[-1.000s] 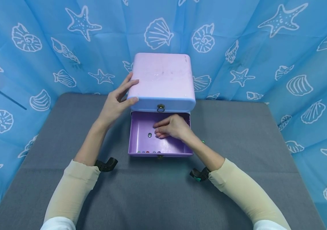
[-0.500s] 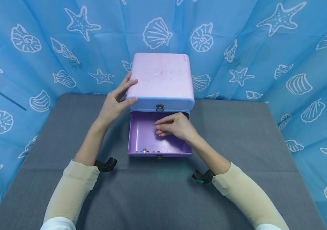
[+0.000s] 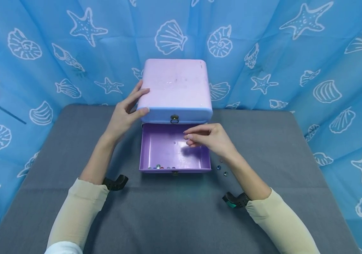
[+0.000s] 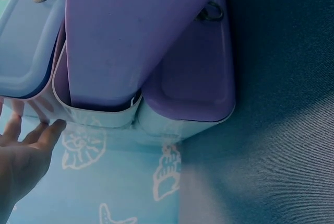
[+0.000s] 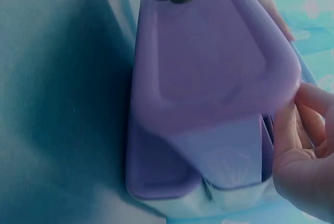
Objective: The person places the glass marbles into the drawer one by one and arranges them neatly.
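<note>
My left hand (image 3: pixel 124 113) rests against the left front corner of the lilac drawer box (image 3: pixel 175 88), fingers laid along its top edge and thumb on the pale blue front, so that grip is fairly straight and bracing, curled round nothing. The box stands at the far middle of the grey tabletop (image 3: pixel 174 215), close to the blue seashell curtain (image 3: pixel 295 53). Its lower purple drawer (image 3: pixel 171 150) is pulled out toward me, lying open under the box's closed upper front with its small brass ring pull (image 3: pixel 174 119). My right hand (image 3: pixel 211 138) hovers over the right part of the open drawer, fingers curled and drawn together at the tips; whether that grip pinches anything I cannot tell, since the fingertips hide it. A row of small coloured beads (image 3: pixel 161 167) lies along the drawer's near wall, and one tiny bead (image 3: pixel 174 143) sits alone on the drawer floor. A few more beads (image 3: pixel 222 170) lie on the tabletop just beside the drawer's right front corner, below my right wrist. From the left wrist view my fingers (image 4: pixel 49 130) touch the box's side.
</note>
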`<state>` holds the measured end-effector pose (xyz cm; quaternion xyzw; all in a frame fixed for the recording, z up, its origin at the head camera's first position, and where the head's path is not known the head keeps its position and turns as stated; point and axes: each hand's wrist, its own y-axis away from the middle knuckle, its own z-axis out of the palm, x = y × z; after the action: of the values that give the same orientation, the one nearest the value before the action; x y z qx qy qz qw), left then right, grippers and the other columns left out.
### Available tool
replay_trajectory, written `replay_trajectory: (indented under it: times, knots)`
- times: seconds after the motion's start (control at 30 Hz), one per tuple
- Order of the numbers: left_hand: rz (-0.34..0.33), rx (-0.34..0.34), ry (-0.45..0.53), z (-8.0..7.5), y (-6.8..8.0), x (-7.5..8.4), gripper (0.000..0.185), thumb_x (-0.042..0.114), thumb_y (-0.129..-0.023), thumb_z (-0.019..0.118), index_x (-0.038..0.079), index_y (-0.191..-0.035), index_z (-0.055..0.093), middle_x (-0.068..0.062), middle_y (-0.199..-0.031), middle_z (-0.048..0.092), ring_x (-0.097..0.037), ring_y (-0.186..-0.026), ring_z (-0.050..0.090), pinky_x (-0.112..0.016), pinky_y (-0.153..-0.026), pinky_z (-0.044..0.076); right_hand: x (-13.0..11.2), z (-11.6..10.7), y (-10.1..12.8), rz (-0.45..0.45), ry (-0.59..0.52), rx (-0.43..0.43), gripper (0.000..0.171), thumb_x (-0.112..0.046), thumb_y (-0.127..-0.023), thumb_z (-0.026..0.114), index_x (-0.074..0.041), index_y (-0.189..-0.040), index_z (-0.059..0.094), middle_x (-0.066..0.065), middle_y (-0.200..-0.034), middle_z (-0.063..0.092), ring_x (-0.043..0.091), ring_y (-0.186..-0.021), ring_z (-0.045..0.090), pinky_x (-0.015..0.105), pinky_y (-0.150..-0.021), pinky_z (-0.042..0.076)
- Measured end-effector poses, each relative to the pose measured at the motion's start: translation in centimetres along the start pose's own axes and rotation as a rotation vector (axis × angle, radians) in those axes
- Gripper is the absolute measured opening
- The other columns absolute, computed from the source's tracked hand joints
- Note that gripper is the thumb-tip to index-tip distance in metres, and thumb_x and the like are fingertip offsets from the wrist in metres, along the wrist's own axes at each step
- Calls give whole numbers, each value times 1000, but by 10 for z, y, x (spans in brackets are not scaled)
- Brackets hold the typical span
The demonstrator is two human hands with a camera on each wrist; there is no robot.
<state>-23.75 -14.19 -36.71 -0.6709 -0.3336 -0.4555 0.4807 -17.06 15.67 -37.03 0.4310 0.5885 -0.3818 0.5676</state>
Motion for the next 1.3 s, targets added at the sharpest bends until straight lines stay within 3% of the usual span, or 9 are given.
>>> replay_trajectory:
  times: [0.13, 0.27, 0.6, 0.83, 1.07, 1.3]
  knots:
    - [-2, -3, -9, -1, 0, 0, 55, 16, -93, 71, 13, -145, 53, 9, -163, 22, -21, -149, 24, -56, -114, 28, 2, -11, 7, -18, 18, 30, 25, -10, -91, 73, 7, -110, 72, 33, -103, 68, 26, -80, 74, 43, -77, 58]
    - [-2, 0, -20, -1, 0, 0, 55, 17, -93, 71, 13, -145, 53, 10, -163, 22, -20, -149, 24, -57, -113, 28, 4, -22, 15, -18, 54, 60, 27, -13, -92, 73, 6, -111, 72, 27, -104, 71, 23, -80, 73, 39, -76, 59]
    - [-5, 2, -24, 0, 0, 0, 56, 19, -93, 72, 13, -145, 53, 10, -163, 23, -20, -149, 25, -58, -113, 29, 16, -44, 33, 5, 119, 113, 30, -17, -94, 71, 5, -114, 71, 15, -103, 74, 21, -83, 73, 43, -78, 58]
    - [0, 2, -41, 1, 0, 0, 57, 21, -92, 72, 13, -145, 53, 10, -163, 23, -21, -149, 25, -58, -112, 29, 28, -57, 46, 31, 188, 133, 31, -19, -93, 72, 4, -113, 71, 19, -104, 73, 26, -85, 73, 36, -76, 59]
    - [-3, -1, -26, 3, -2, 0, 56, 19, -92, 72, 14, -145, 53, 11, -163, 23, -21, -149, 24, -58, -113, 28, 42, -70, 60, 53, 200, 146, 30, -18, -91, 74, 4, -111, 72, 4, -93, 76, 25, -84, 72, 40, -78, 59]
    - [-13, 4, -27, 2, 0, 0, 55, 17, -93, 71, 14, -145, 53, 11, -163, 23, -23, -149, 25, -55, -115, 27, 57, -77, 70, 73, 208, 133, 30, -19, -91, 74, 3, -112, 72, 18, -103, 73, 27, -89, 72, 39, -81, 58]
